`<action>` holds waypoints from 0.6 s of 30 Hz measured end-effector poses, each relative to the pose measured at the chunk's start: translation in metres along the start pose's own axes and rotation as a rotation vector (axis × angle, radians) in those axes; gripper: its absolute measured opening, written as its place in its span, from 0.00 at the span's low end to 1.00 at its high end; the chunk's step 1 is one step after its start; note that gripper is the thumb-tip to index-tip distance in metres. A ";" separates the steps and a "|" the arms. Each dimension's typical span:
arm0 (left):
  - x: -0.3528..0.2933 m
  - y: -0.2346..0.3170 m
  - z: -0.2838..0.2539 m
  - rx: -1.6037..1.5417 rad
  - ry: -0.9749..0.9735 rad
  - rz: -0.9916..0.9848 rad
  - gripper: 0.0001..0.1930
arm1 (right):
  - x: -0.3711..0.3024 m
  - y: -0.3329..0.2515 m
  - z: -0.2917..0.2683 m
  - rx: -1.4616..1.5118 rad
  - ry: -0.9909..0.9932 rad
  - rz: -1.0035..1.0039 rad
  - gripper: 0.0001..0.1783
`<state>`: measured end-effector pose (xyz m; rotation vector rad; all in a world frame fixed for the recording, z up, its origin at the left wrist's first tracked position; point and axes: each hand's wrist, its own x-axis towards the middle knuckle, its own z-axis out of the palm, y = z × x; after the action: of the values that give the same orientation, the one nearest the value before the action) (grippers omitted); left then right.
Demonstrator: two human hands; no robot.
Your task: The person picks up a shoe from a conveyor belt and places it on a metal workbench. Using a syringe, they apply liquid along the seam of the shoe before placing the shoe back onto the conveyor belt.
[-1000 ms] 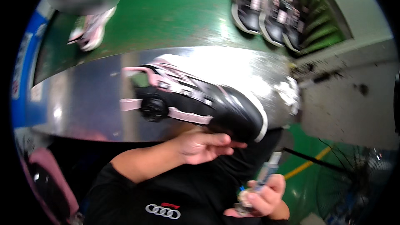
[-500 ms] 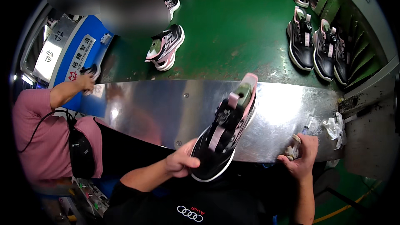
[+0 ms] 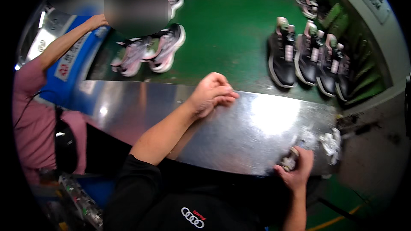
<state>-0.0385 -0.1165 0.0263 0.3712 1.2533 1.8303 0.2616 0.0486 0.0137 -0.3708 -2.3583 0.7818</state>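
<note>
Partly hidden, perhaps syringe, in right hand

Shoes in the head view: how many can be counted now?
8 shoes: four in a row at right, one farther back there, two side by side at left, and one behind those, partly blurred out. The blur may hide more.

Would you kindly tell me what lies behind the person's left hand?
Behind the left hand, the shiny metal counter meets the green surface; the stretch of their border that the hand covers is hidden.
</note>
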 end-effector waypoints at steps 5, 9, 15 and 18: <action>-0.051 0.046 -0.141 0.150 0.642 0.497 0.16 | -0.005 -0.001 -0.001 0.082 0.043 0.029 0.36; -0.048 0.058 -0.176 0.492 0.664 0.470 0.29 | -0.006 -0.005 0.007 0.065 0.008 0.035 0.38; 0.014 0.071 -0.182 0.535 0.746 0.451 0.38 | -0.014 -0.005 0.012 0.103 0.065 0.070 0.40; 0.040 0.085 -0.168 0.552 0.666 0.440 0.42 | -0.009 0.003 0.006 0.074 0.082 0.047 0.37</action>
<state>-0.2123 -0.1981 0.0159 0.3626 2.3056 2.0241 0.2646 0.0443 0.0034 -0.4205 -2.2456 0.8569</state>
